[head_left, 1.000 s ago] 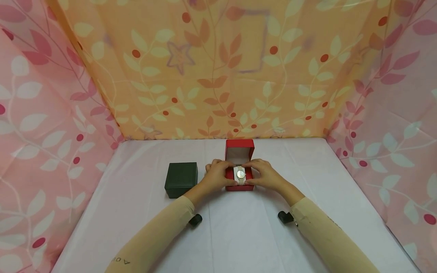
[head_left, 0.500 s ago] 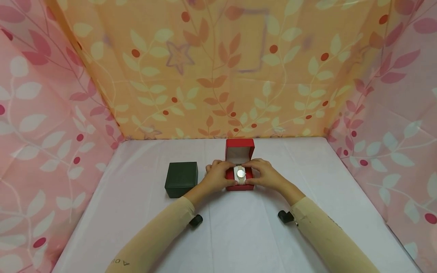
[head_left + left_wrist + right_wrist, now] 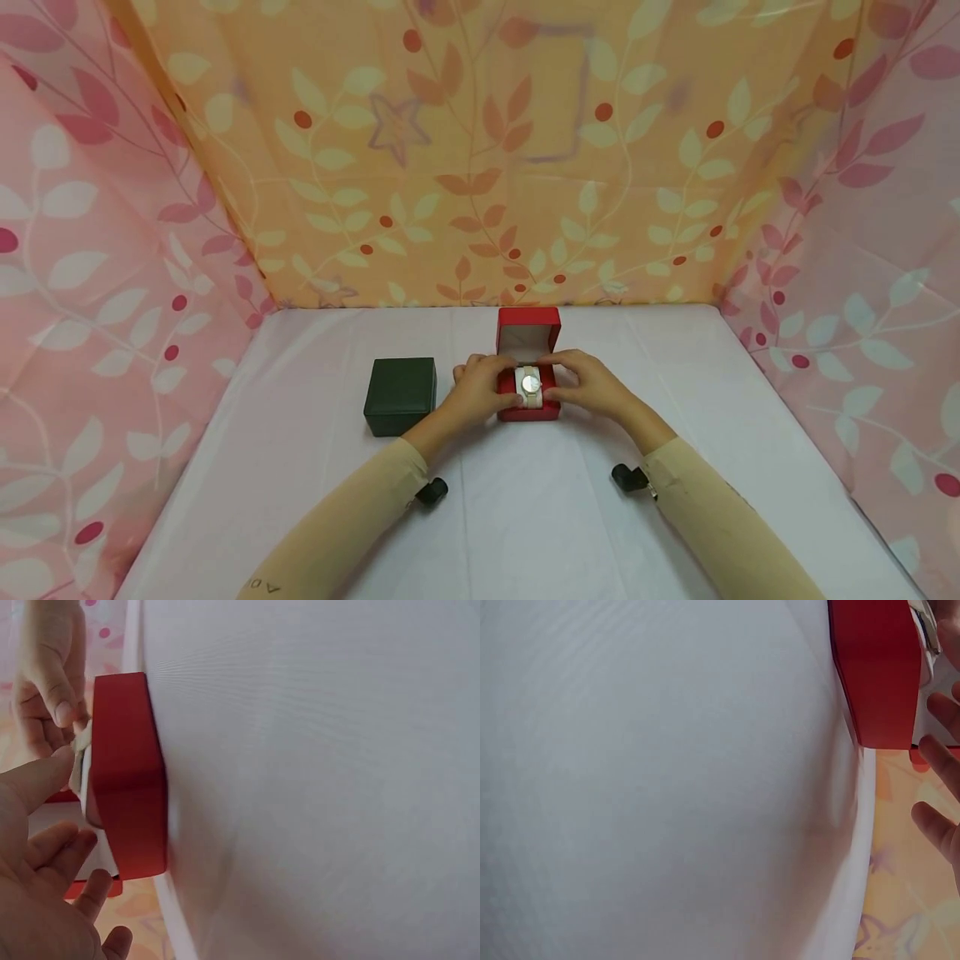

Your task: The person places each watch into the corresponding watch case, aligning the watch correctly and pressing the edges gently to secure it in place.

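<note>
A wristwatch (image 3: pixel 531 384) with a round silvery face and pale strap sits on a white cushion inside an open red watch box (image 3: pixel 528 414). Its lid (image 3: pixel 528 316) stands raised at the back. My left hand (image 3: pixel 476 388) is at the left side, thumb and forefinger apart; in the left wrist view its thumb touches the pale strap edge and the other fingers lie loosely beside the red box (image 3: pixel 129 780). My right hand (image 3: pixel 591 385) hovers at the right side, thumb slightly away from the watch. In the right wrist view its fingers (image 3: pixel 936 825) look relaxed and spread.
A closed dark green box (image 3: pixel 400 396) stands left of the red one on the white cloth-covered table (image 3: pixel 517 517). Patterned curtains rise at the back and both sides. A small black device (image 3: pixel 628 477) sits at each wrist.
The right thumb has drawn back to the right from the watch, showing more of the cushion. My left hand stays nearly where it was. The watch and both boxes have not visibly moved.
</note>
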A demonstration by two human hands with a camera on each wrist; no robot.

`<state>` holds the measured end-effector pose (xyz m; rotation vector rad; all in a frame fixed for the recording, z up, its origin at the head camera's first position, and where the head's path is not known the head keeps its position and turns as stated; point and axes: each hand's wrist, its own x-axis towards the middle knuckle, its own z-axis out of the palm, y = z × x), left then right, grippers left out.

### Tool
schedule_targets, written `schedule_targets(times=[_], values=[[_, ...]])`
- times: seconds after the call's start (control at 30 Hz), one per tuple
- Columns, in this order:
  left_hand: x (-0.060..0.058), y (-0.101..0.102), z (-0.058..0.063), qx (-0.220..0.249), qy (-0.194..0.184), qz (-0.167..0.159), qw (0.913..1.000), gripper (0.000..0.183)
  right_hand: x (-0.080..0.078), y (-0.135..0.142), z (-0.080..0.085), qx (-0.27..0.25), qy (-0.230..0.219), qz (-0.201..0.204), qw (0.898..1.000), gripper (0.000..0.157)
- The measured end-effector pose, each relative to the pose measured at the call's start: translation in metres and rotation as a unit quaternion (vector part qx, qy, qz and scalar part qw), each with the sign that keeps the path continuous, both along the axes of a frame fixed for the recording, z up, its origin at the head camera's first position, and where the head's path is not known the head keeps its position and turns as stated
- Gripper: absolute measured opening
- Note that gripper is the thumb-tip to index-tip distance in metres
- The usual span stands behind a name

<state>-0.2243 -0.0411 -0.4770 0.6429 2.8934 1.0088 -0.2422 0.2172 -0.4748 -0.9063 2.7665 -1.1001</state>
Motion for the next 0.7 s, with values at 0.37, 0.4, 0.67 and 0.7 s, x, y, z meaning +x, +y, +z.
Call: schedule_targets(times=[0.37,0.4,0.67,0.7], values=[[0.007,-0.015,0.015,0.062,0.008,0.0,0.998,0.046,0.004,0.014,0.008,-0.025,-0.004,-0.024,0.999,0.05],[0.007,-0.018,0.017,0.068,0.012,0.003,0.9976,0.046,0.004,0.015,0.009,-0.026,0.001,-0.026,0.999,0.049],[0.005,-0.034,0.037,0.092,0.036,0.024,0.9948,0.048,0.001,0.03,0.016,-0.034,0.027,-0.044,0.998,0.046],[0.004,-0.035,0.039,0.091,0.04,0.028,0.9947,0.048,0.001,0.031,0.017,-0.036,0.029,-0.045,0.998,0.046]])
